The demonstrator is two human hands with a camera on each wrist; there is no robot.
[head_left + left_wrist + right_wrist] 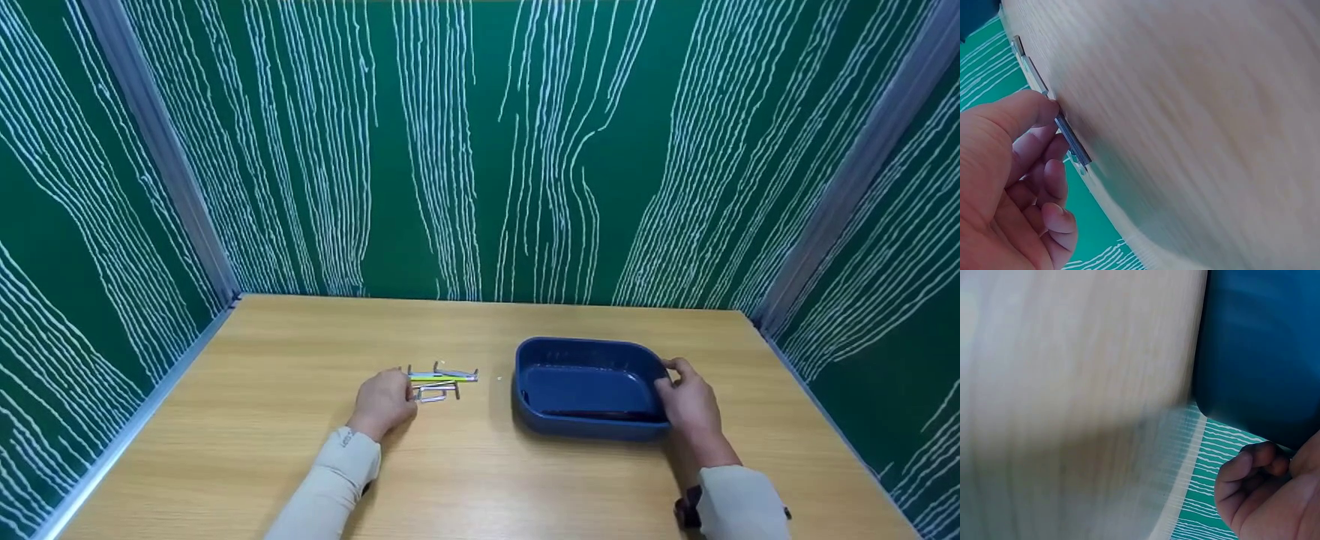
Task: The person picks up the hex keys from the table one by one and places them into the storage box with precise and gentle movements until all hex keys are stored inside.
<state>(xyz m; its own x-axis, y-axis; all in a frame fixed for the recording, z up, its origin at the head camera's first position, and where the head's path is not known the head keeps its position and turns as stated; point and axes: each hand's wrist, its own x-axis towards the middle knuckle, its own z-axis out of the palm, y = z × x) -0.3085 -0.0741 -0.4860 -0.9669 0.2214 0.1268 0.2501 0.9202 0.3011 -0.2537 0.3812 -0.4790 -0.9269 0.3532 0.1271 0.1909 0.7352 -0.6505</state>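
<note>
Several slim L-shaped metal hex keys (439, 387) lie bunched on the wooden table, left of centre, with a yellow-green strip among them. My left hand (386, 401) is at their left end. Seen from the left wrist, its thumb and fingers pinch a dark hex key (1074, 140) close to the tabletop. To the right sits a deep blue plastic bin (592, 427) with rounded corners. My right hand (690, 401) grips its right rim, thumb over the edge and the other fingers curled outside. The right wrist view shows the bin's outer wall (1264, 343) beside those fingers.
A dark strip (600, 415) shows along the bin's near inner wall. One small pale speck (499, 379) lies on the table (465, 480) between keys and bin. Green walls (495, 150) with wavy white lines close off the back and both sides.
</note>
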